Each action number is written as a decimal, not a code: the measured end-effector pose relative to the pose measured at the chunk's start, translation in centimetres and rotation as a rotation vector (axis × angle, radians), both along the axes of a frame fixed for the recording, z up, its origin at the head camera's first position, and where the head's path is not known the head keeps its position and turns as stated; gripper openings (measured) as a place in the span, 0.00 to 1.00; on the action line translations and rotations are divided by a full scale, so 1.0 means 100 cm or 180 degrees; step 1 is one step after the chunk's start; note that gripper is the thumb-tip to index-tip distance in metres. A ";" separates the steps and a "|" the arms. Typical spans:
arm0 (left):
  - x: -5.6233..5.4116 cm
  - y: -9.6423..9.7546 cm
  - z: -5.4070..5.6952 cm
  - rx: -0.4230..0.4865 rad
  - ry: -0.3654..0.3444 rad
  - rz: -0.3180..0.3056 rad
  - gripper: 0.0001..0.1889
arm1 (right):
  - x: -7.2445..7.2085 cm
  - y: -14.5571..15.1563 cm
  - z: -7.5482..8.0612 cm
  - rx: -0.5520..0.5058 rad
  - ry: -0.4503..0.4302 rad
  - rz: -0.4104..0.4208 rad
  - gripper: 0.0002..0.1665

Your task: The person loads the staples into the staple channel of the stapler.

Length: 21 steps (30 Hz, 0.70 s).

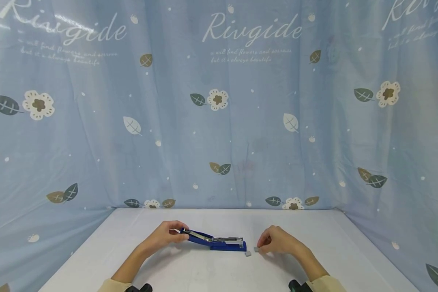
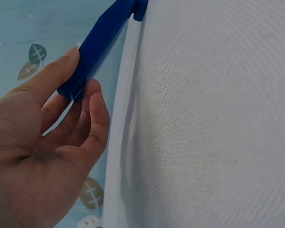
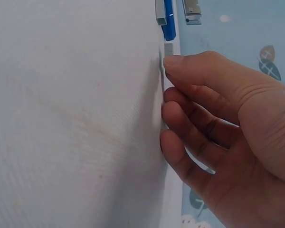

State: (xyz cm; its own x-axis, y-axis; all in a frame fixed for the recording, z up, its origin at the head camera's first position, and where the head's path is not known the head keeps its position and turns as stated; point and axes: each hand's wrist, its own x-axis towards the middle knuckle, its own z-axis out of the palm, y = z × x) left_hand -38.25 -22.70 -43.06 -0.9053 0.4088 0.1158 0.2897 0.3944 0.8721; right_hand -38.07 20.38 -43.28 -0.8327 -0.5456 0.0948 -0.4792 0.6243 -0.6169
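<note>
A blue stapler [image 1: 228,245] lies on the white table, its top arm swung far back to the left so the metal staple channel shows. My left hand [image 1: 173,232] pinches the end of that raised arm between thumb and fingers; in the left wrist view the blue arm [image 2: 102,45] slants up from my fingertips. To the right of the stapler, my right hand [image 1: 275,240] pinches a small grey strip of staples [image 3: 168,49] at the table surface. Another short grey staple strip [image 1: 247,254] lies by the stapler's front end.
The white table [image 1: 204,275] runs back to a blue curtain [image 1: 219,134] printed with leaves and flowers, which also hangs along both sides. Dark wrist devices [image 1: 299,286] and light sleeves show at the bottom edge.
</note>
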 end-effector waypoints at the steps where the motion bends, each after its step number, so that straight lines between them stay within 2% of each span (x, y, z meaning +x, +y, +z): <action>1: 0.000 0.000 0.000 0.0007 -0.0002 -0.0001 0.20 | 0.000 0.000 0.000 0.0005 0.0006 -0.0004 0.04; 21: 0.000 0.002 0.001 0.0023 -0.0031 0.0044 0.20 | 0.003 -0.003 0.011 0.0030 0.0156 -0.0125 0.04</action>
